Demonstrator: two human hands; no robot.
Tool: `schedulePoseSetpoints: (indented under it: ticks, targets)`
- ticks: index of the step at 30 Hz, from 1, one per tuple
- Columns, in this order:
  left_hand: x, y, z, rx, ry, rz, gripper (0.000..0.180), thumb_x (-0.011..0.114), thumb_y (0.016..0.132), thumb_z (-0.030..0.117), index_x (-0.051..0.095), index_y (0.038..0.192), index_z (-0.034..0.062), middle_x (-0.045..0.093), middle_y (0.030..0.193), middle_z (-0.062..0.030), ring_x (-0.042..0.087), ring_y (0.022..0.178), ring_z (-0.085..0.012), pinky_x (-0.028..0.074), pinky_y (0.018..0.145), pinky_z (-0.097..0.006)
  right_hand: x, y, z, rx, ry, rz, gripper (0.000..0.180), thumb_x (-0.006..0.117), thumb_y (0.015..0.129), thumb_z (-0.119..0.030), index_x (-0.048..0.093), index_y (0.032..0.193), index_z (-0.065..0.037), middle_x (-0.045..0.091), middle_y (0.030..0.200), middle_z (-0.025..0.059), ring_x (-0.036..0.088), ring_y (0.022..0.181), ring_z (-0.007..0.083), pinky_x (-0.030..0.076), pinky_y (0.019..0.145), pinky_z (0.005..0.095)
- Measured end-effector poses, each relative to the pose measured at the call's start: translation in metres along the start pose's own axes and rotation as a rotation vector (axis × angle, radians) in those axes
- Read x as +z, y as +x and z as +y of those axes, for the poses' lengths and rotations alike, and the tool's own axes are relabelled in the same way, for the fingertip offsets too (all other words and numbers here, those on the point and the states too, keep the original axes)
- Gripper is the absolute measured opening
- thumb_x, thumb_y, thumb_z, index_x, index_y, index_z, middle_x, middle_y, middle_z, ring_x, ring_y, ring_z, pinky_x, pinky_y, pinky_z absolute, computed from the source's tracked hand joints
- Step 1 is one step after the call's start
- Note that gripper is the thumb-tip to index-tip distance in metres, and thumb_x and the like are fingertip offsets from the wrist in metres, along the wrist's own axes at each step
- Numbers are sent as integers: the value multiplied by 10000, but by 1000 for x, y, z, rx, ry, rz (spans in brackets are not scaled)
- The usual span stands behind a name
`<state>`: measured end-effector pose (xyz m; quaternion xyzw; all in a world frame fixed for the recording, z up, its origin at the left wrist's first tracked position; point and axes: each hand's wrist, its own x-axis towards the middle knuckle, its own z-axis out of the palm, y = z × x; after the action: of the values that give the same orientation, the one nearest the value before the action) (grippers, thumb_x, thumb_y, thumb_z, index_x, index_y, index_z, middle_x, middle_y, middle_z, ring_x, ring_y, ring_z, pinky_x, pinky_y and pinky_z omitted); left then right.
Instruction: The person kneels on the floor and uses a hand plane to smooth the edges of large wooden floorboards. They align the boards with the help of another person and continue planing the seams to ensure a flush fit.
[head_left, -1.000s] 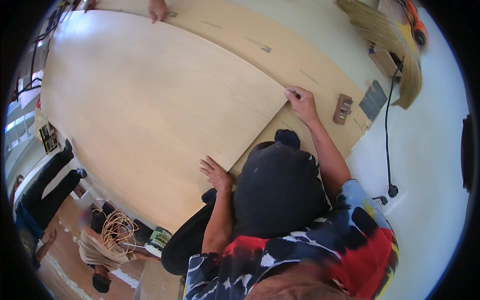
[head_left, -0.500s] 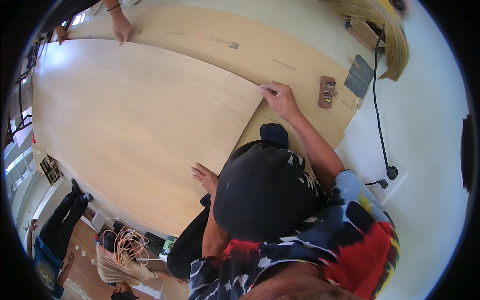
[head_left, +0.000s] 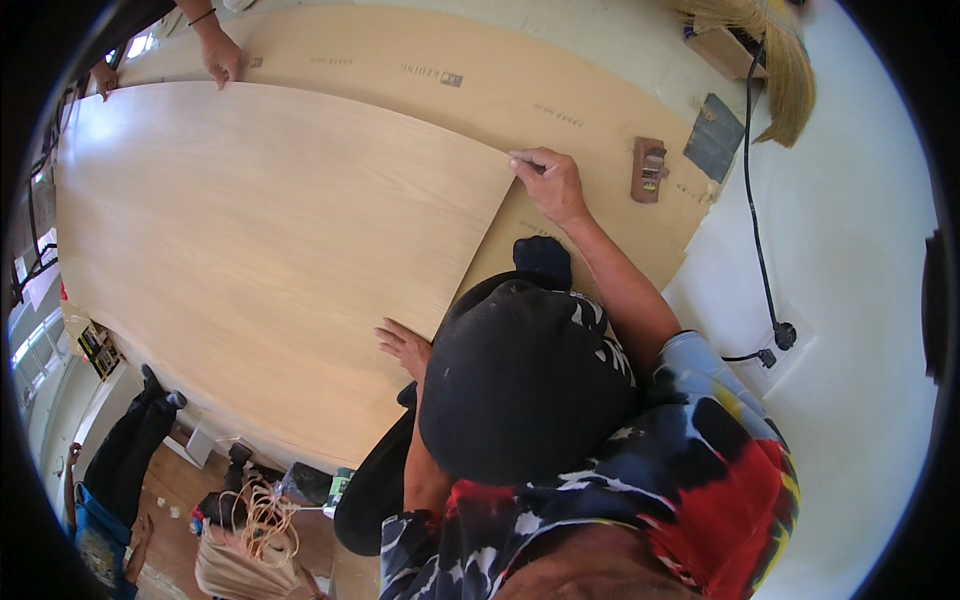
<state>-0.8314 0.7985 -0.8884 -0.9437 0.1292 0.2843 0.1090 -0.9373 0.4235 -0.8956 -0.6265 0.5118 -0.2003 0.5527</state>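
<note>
A large thin light-wood panel (head_left: 250, 230) lies over brown printed sheeting (head_left: 400, 50). At the panel's far right corner, my right hand (head_left: 550, 187) pinches the edge between thumb and fingers. My left hand (head_left: 404, 349) rests flat near the panel's near right edge, fingers spread. Along the far left edge, a co-worker's hand (head_left: 221, 55) touches the panel, with the other hand (head_left: 103, 77) farther left. My bent knee (head_left: 530, 380), in black trousers, hides part of the near right edge.
A wooden hand plane (head_left: 648, 170) and a dark grey sheet piece (head_left: 715, 138) lie right of my right hand. A straw broom (head_left: 790, 95) stands at far right; a black cable (head_left: 757, 220) runs to a wall socket. Two people and a coiled orange hose (head_left: 265, 525) occupy the lower left.
The whole view has shifted slightly. My hands keep the same hold and place on the panel. At lower left, the person in beige has moved lower in the picture.
</note>
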Motion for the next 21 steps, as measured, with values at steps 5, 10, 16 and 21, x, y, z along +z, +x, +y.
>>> schedulePoseSetpoints:
  ticks: [5,10,16,21]
  targets:
    - [-25,-4,14,11,-109,-72,1174,770,848,389,-58,1608,51,-51,1646,-318,67,1477,-602,357,1089,-685,-6,4,-2,-24,-14,-49,188,725,911,-119,765,1046,5,761,913,101,678,816,134,529,751,288]
    - [5,4,-9,112,-12,79,1152,759,858,352,-61,1607,47,-35,1643,-324,69,1476,-602,357,1094,-679,2,-4,-3,-23,24,35,182,734,907,-119,766,1041,1,761,899,103,691,805,144,532,743,282]
    - [11,12,-9,-49,70,9,882,583,970,152,-16,1607,32,-23,1646,-317,98,1469,-605,368,1108,-653,9,-3,-4,13,52,75,166,734,906,-114,769,1026,-5,760,864,102,695,780,139,539,733,275]
    - [10,17,-13,133,112,53,870,572,979,125,-22,1609,42,-36,1657,-292,95,1479,-589,388,1061,-698,5,8,-4,1,17,73,164,728,893,-118,772,1005,-6,759,886,121,690,768,160,538,732,290]
